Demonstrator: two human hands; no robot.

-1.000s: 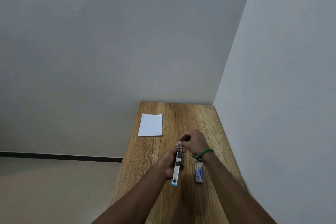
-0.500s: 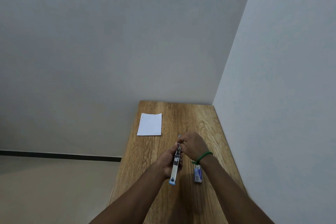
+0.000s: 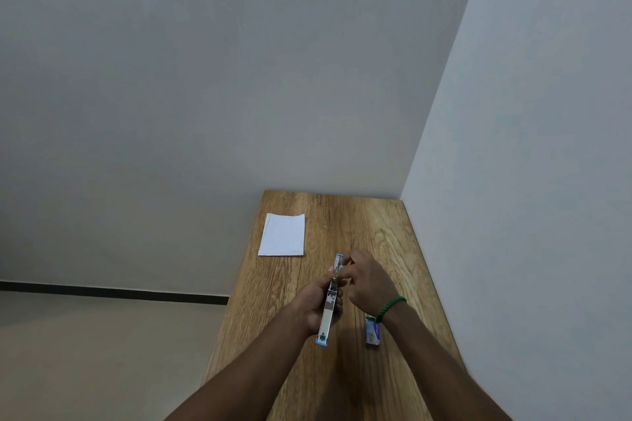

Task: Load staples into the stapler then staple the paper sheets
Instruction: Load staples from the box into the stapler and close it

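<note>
Left hand is closed round the opened stapler, held above the table mid-width. Right hand pinches at its channel; staples not discernible. Paper sheets lie by the far left edge. Risk: a misaligned strip jams or spills.

staples too small to tell, staple box partly behind wrist

In my left hand I hold a long stapler of dull silver metal, tipped with glossy blue plastic at both ends. On my right wrist sits a braided green cord bracelet. Under my grip lies the matt, grainy brown wooden table; beyond it, smooth matt white paper sheets.
</note>
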